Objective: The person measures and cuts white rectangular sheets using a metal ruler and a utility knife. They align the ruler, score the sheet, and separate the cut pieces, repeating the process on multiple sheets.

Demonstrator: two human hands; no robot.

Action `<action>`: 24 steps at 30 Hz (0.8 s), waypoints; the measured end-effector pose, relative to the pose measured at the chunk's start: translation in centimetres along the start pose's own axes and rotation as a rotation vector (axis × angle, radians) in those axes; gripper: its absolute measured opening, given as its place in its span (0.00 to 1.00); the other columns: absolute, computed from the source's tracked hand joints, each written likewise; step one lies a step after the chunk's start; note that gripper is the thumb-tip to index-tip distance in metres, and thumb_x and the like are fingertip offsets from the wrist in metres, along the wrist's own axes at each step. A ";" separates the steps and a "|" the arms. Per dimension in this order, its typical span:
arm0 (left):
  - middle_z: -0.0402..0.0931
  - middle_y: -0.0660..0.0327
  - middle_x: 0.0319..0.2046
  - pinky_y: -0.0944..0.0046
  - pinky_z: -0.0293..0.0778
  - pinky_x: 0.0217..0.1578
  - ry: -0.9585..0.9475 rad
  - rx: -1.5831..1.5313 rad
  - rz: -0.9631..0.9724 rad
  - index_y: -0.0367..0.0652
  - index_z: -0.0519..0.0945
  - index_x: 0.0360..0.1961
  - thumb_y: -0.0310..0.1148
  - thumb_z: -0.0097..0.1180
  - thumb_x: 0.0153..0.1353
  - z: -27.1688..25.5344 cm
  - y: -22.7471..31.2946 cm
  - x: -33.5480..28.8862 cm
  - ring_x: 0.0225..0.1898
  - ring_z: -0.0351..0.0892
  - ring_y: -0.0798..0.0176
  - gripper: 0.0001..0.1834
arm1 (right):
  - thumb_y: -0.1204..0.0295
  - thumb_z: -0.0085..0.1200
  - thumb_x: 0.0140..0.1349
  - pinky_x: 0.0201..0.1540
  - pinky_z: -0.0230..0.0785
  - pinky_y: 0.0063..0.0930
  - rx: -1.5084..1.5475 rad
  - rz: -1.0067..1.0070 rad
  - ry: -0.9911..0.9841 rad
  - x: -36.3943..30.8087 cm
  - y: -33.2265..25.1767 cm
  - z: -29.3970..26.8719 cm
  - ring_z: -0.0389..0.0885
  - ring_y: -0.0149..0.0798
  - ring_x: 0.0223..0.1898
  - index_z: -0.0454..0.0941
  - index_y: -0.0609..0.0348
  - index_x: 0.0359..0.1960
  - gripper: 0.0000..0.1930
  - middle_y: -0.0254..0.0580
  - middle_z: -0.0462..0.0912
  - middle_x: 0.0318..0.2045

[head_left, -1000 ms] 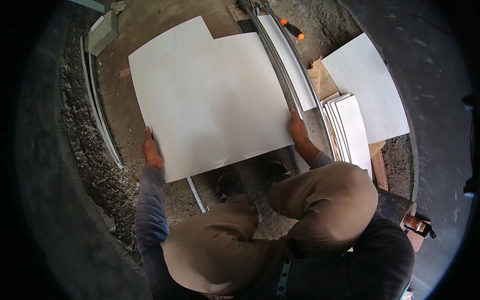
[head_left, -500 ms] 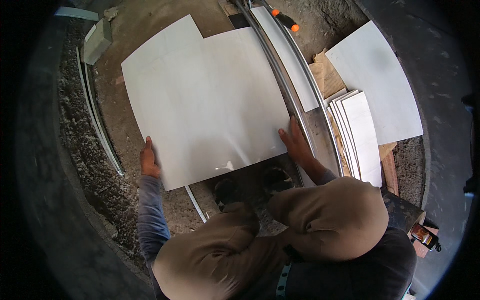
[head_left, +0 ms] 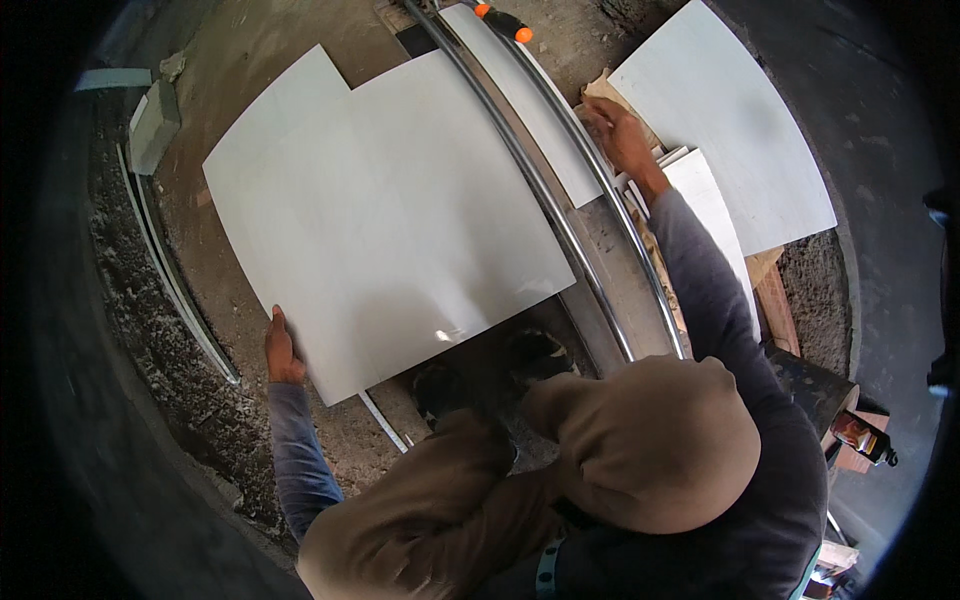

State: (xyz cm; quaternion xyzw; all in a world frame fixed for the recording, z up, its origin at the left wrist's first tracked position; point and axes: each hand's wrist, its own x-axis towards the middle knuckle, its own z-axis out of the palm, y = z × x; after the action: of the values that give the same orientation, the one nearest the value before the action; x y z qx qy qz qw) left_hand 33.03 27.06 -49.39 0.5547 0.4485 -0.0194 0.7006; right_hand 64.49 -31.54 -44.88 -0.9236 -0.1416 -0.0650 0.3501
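Observation:
A large white tile [head_left: 390,220] with a notch in its far edge lies in front of me, its right side against shiny metal rails. My left hand [head_left: 283,350] is closed on the tile's near left edge, with part of its fingers hidden. My right hand [head_left: 622,135] is at the far metal rail [head_left: 625,215], over crumpled brown paper. Its fingers are bent and slightly blurred, and whether they grip anything is unclear. Between the rails lies a narrow white tile strip [head_left: 545,105]. Under my right forearm sits a stack of white tile pieces [head_left: 712,200].
Another large white tile [head_left: 740,130] lies at the far right. A black tool with orange ends [head_left: 505,22] rests by the far rail. At left are a long metal strip [head_left: 165,265] and a grey block [head_left: 154,130]. A dark bottle [head_left: 862,436] is at lower right.
My right hand has left the tile's near right corner and moved forward and right to the far rail. My left hand stays at the tile's left edge. The view has shifted somewhat.

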 end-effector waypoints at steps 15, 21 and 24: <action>0.70 0.50 0.67 0.53 0.68 0.66 0.029 0.076 -0.017 0.34 0.66 0.71 0.59 0.51 0.73 -0.9 0.5 0.8 0.65 0.73 0.51 0.40 | 0.34 0.61 0.58 0.76 0.46 0.58 -0.184 -0.140 -0.399 2.2 4.4 4.9 0.45 0.64 0.78 0.50 0.54 0.79 0.56 0.67 0.50 0.76; 0.69 0.50 0.68 0.53 0.69 0.66 -0.013 0.022 -0.031 0.34 0.64 0.72 0.59 0.52 0.72 -1.2 0.5 0.9 0.65 0.73 0.51 0.41 | 0.33 0.60 0.56 0.78 0.40 0.63 -0.189 -0.041 -0.507 2.3 5.1 4.2 0.38 0.66 0.79 0.47 0.48 0.80 0.57 0.66 0.41 0.78; 0.68 0.49 0.69 0.52 0.70 0.65 -0.025 0.039 -0.032 0.34 0.64 0.72 0.59 0.53 0.72 -1.3 0.8 0.7 0.65 0.72 0.52 0.42 | 0.36 0.62 0.55 0.78 0.39 0.63 -0.242 -0.010 -0.498 2.5 5.1 4.0 0.41 0.68 0.78 0.50 0.43 0.79 0.55 0.65 0.42 0.78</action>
State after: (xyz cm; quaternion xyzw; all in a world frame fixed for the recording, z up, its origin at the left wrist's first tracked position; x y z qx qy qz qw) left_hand 33.11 28.69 -49.15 0.5606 0.4481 -0.0464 0.6948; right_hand 68.49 -32.02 -50.57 -0.9455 -0.2193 0.1458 0.1914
